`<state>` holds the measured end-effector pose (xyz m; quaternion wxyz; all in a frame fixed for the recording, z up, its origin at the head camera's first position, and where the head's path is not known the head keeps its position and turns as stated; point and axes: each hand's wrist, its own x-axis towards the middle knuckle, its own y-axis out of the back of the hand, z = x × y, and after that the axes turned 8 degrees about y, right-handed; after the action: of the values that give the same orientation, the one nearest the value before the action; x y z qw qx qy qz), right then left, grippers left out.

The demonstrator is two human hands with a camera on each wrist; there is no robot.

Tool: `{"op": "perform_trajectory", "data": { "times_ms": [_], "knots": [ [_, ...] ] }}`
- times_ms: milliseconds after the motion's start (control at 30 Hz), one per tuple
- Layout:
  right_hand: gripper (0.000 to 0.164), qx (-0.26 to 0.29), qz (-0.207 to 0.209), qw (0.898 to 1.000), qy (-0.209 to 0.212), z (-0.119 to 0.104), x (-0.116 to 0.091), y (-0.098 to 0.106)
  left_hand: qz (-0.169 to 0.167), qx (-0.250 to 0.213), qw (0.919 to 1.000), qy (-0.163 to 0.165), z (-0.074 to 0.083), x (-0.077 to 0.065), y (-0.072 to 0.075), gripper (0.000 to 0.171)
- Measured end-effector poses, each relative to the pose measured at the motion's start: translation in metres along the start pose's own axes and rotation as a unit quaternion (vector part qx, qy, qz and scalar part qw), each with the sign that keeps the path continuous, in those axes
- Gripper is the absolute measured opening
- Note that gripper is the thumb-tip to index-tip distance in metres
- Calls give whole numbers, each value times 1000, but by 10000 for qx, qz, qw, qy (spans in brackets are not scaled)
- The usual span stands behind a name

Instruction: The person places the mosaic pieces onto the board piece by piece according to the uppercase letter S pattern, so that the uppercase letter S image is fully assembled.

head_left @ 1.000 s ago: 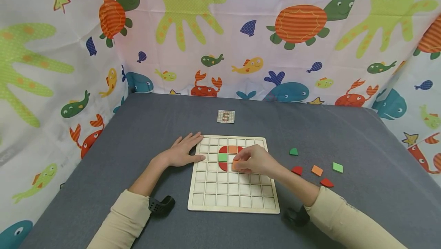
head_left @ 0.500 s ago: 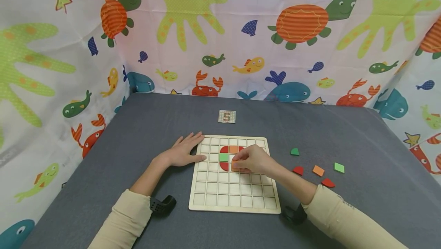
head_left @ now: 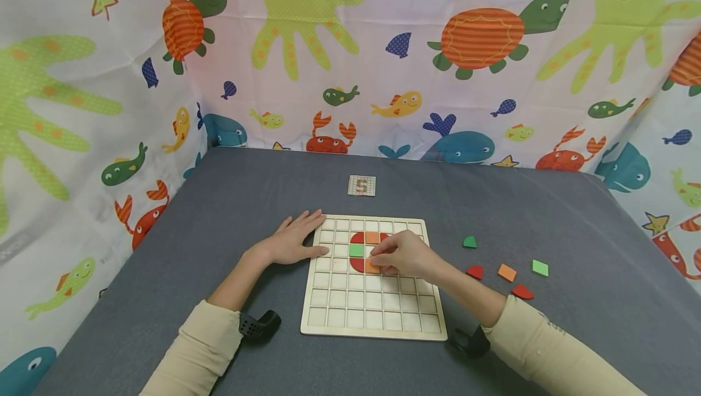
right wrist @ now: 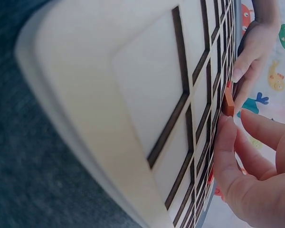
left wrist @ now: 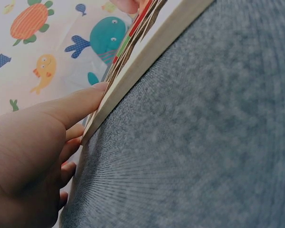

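On the table lies a wooden grid board (head_left: 345,317). My left hand (head_left: 290,241) rests along its upper left edge with fingers spread; in the left wrist view the thumb (left wrist: 88,102) touches the rim. My right hand (head_left: 408,256) bends over the middle cells, its fingertips at an orange square tile (head_left: 372,266). In the right wrist view this orange tile (right wrist: 229,102) is tilted against the grid, thumb and finger close on it. Around it in the board are red quarter-round tiles (head_left: 356,264), a green square tile (head_left: 356,250) and another orange tile (head_left: 372,237). The right hand hides some cells.
Right of the board lie loose tiles: a dark green quarter-round (head_left: 470,242), red quarter-rounds (head_left: 522,292), an orange square (head_left: 507,272) and a light green square (head_left: 540,267). A small pattern card (head_left: 361,185) lies behind the board. A printed curtain (head_left: 328,31) borders the table.
The orange tile under my right fingertips has settled lower and flatter into its cell beside the lower red tile. The left hand keeps its place on the board.
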<state>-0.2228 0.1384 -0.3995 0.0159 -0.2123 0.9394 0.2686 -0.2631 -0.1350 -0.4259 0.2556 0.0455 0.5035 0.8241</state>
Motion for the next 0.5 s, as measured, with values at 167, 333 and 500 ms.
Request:
{"op": "perform_trajectory", "data": {
  "times_ms": [167, 333, 500],
  "knots": [
    [13, 63, 28, 10000, 24, 0, -1, 0, -2, -22, 10000, -7, 0, 0, 0, 80],
    [12, -105, 134, 9998, -49, 0, 1, 0, -2, -48, 10000, -19, 1, 0, 1, 79],
    [12, -48, 115, 9999, -35, 0, 1, 1, 0, -55, 10000, -24, 1, 0, 1, 79]
  ]
}}
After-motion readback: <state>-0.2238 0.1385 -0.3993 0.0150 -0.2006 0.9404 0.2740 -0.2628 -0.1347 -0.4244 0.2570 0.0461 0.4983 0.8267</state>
